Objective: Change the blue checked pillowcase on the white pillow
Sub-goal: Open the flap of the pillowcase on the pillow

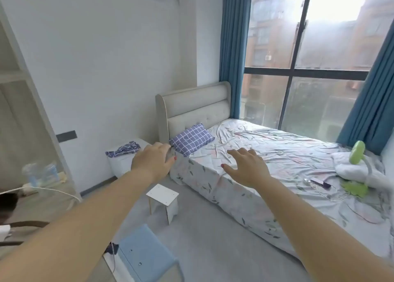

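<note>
View from a head-worn camera in a bright bedroom. Two bare arms stretch forward toward a bed [245, 198] covered in a crumpled floral sheet.

The blue checked pillowcase [191, 140] lies at the head of the bed, at the near corner, just in front of the padded headboard [198, 104]. It is filled out, so the white pillow is presumably inside, though hidden.

The left hand [152, 161] hovers just short of the pillowcase's near corner, fingers loosely extended and holding nothing that can be seen. The right hand [247, 166] is spread wide and empty, above the mattress edge, a little to the right of the pillowcase.

A second blue checked cloth [123, 149] lies bunched on a low white table [121, 164] left of the bed; it may be the replacement case. A white stool [163, 198] and a blue stool [145, 258] stand on the floor. A green fan [358, 151] lies at the foot of the bed.

The step in hand looks like taking hold of the pillow. To do it well, grip the closed end of the case with one hand, find the open end with the other, and draw the pillow out rather than shaking it. Lift it away from the loose sheet first, so the sheet is not dragged along.
</note>
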